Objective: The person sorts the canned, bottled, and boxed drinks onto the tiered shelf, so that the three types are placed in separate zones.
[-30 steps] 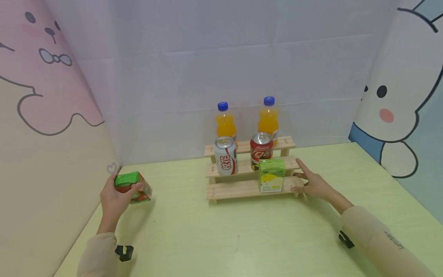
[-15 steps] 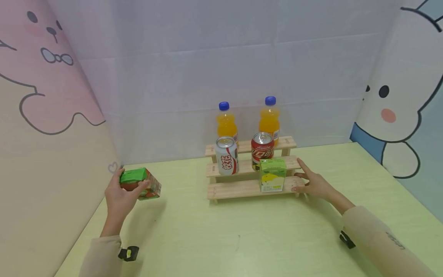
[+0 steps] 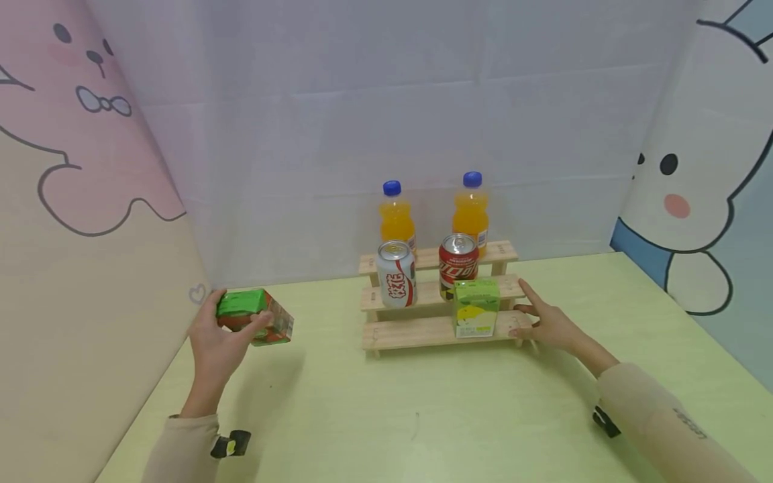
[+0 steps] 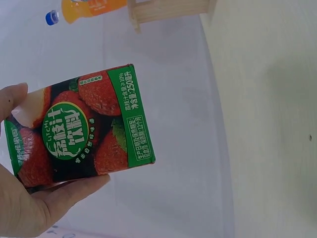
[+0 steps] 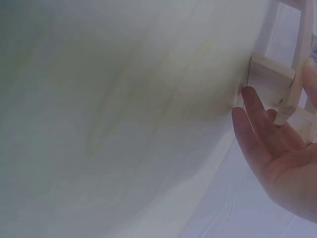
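My left hand (image 3: pixel 220 349) grips a litchi juice carton (image 4: pixel 89 124), green and red, between thumb and fingers. It is tilted, with a shadow on the table below, left of a three-step wooden rack (image 3: pixel 404 331). At the rack's right end my right hand (image 3: pixel 552 325) holds it, thumb on the lowest step and fingers around the side. In the right wrist view, a step's end sits between thumb and fingers. A green juice carton (image 3: pixel 476 312) stands on the bottom step. On the middle step are a white can (image 3: pixel 396 275) and a red can (image 3: pixel 457 265).
Two orange drink bottles with blue caps, a left bottle (image 3: pixel 396 218) and a right bottle (image 3: pixel 470 213), stand on the top step. Behind the pale green table (image 3: pixel 338 409) hangs a white cloth (image 3: pixel 290 147). Cartoon-printed panels flank both sides.
My left hand has lifted the litchi carton and carried it to the right, toward the rack. The right hand stays at the rack's end.
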Tool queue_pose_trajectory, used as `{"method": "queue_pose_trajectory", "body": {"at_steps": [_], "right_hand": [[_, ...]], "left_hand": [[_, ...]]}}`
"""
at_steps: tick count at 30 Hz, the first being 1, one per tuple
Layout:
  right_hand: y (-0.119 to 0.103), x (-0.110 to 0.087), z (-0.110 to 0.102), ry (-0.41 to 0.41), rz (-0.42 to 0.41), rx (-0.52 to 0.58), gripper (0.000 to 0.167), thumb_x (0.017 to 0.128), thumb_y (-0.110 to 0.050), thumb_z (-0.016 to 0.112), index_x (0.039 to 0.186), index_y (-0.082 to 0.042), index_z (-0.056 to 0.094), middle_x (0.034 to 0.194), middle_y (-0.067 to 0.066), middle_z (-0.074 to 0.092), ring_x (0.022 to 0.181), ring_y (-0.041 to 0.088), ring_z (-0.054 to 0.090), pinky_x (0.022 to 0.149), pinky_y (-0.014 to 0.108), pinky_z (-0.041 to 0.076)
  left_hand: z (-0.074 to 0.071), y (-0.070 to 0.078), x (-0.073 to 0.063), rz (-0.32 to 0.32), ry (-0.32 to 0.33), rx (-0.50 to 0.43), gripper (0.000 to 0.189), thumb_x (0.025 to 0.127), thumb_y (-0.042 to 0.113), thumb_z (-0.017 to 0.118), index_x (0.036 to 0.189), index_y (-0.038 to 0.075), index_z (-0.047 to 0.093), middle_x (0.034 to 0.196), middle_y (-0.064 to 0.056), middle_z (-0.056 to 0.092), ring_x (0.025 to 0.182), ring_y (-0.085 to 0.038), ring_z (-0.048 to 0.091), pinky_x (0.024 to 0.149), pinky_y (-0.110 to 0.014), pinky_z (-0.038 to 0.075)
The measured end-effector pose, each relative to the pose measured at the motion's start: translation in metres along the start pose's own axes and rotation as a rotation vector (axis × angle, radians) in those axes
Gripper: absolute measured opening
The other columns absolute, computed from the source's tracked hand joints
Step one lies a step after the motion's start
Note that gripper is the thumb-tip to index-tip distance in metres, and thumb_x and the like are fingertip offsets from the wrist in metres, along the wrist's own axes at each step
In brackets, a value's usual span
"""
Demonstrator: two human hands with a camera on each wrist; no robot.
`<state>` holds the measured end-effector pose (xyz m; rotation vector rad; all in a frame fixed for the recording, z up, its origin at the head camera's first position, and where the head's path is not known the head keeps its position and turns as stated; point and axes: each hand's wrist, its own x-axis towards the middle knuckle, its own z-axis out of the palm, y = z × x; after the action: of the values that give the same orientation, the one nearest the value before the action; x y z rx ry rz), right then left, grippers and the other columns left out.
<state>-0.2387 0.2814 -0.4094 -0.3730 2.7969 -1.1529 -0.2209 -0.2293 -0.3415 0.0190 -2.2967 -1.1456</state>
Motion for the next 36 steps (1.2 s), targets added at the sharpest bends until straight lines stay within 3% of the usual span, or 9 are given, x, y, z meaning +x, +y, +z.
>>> {"method": "queue_pose_trajectory", "body": {"at_steps": [8, 22, 36], "right_hand": [[-0.001, 0.000, 0.000, 0.003, 0.000, -0.003, 0.100, 0.083, -0.020, 0.067, 0.144, -0.007, -0.010, 0.127, 0.034, 0.040, 0.090, 0.047, 0.057, 0.078, 0.051, 0.048], [0.001, 0.000, 0.000, 0.009, 0.008, -0.005, 0.100, 0.082, -0.020, 0.068, 0.145, -0.006, -0.008, 0.127, 0.033, 0.041, 0.093, 0.047, 0.056, 0.079, 0.051, 0.047], [0.002, 0.001, 0.000, 0.000, 0.030, 0.008, 0.098, 0.083, -0.021, 0.068, 0.145, -0.007, -0.007, 0.129, 0.032, 0.040, 0.091, 0.046, 0.058, 0.079, 0.051, 0.047]], "left_hand": [[0.004, 0.015, -0.007, -0.052, 0.009, -0.039, 0.069, 0.071, 0.020, 0.079, 0.128, 0.003, 0.045, 0.103, -0.007, 0.052, 0.082, -0.005, 0.046, 0.062, -0.008, 0.039], [0.016, 0.033, -0.018, -0.019, -0.019, -0.126, 0.071, 0.069, 0.013, 0.079, 0.129, 0.000, 0.042, 0.103, -0.009, 0.053, 0.080, -0.007, 0.050, 0.060, -0.008, 0.043], [0.036, 0.046, -0.030, -0.066, -0.090, -0.236, 0.073, 0.069, 0.014, 0.080, 0.130, 0.004, 0.041, 0.104, -0.008, 0.055, 0.077, -0.007, 0.053, 0.057, -0.014, 0.046]]}}
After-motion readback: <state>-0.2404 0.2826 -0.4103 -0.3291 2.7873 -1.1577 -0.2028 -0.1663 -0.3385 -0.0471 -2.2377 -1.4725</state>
